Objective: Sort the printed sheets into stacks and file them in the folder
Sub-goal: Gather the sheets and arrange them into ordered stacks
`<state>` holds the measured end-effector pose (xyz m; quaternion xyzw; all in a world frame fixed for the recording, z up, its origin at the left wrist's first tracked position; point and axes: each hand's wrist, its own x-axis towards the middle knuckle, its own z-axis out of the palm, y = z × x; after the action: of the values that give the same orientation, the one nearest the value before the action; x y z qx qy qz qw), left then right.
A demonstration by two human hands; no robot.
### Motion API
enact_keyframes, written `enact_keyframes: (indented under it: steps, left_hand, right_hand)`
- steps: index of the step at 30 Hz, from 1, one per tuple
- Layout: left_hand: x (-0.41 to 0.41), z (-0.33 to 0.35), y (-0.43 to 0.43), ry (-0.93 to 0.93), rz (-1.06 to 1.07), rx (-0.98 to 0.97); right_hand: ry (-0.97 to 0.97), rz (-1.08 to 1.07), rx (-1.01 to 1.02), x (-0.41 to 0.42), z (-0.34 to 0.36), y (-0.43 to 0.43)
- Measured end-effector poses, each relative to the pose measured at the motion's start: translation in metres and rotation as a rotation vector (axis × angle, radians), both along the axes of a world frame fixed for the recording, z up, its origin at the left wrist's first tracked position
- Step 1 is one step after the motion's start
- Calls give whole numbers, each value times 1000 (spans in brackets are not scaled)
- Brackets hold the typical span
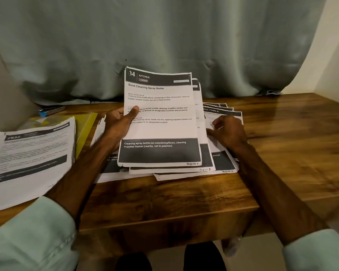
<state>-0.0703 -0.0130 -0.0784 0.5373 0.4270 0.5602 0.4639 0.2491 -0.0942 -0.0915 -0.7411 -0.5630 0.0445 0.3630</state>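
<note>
Centrally, the left hand (pixel 117 124) grips a small bunch (pixel 201 122) of printed sheets tilted up off the table (pixel 282 145), thumb pressed on the front and fingers curled behind. The top sheet (pixel 160 122) is white with a black header band reading "34 KITCHEN", the title "Store Cleaning Spray Bottle", short text blocks, a dark band across the bottom and a handwritten "Page No: 5" in the lower corner. A second sheet peeks out behind it to the right, marked page 7.

The right hand (pixel 228 132) lies just beside the bunch, fingers loosely bent, tips resting on a fan (pixel 223 163) of similar sheets spread flat on the wood.

At the left edge a separate stack (pixel 31 153) lies flat, its print blurred, partly covering a yellow folder (pixel 85 126). A curtain (pixel 164 36) hangs behind the table.
</note>
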Motion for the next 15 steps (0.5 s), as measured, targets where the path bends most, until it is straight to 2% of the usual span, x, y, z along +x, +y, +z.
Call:
enact_keyframes:
  steps: [5,15]
  left_hand:
    - [0,1,0,4,8,-17]
    - [0,1,0,11,27,-19]
  right_hand:
    - [-1,27,-63,-1,-2,2]
    - [292,-54,-53,-1,-1,8]
